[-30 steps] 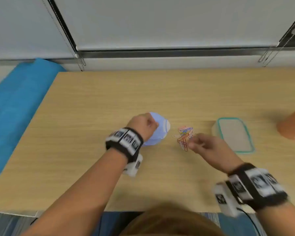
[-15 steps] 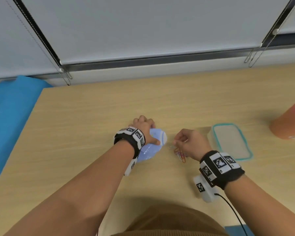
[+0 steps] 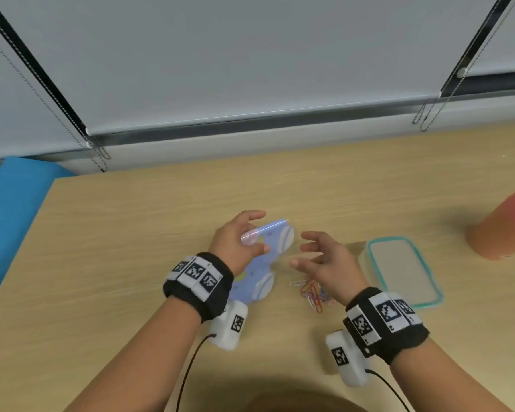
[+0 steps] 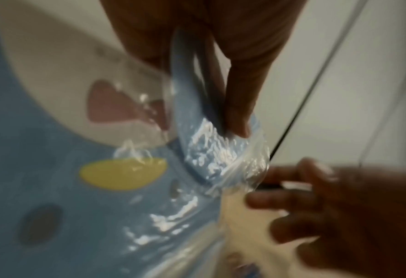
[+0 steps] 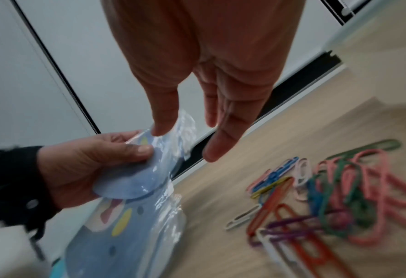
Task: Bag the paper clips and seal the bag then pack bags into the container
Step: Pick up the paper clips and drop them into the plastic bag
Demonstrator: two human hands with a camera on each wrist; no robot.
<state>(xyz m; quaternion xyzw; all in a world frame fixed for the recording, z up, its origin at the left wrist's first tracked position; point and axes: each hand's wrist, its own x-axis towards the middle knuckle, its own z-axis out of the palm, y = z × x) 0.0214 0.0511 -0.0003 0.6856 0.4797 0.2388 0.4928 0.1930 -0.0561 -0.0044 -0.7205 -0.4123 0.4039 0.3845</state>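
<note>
Bag (image 3: 268,251) now lifted off desk (image 3: 131,248), pinched in left hand (image 3: 238,242); right hand (image 3: 324,260) open, empty. Next: part mouth wide before loading paper clips (image 3: 314,295).

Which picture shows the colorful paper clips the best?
The right wrist view: the paper clips lie close and big on the table, so you can tell their colors. The head view shows them as a tiny pile. The left wrist view barely shows them.
</note>
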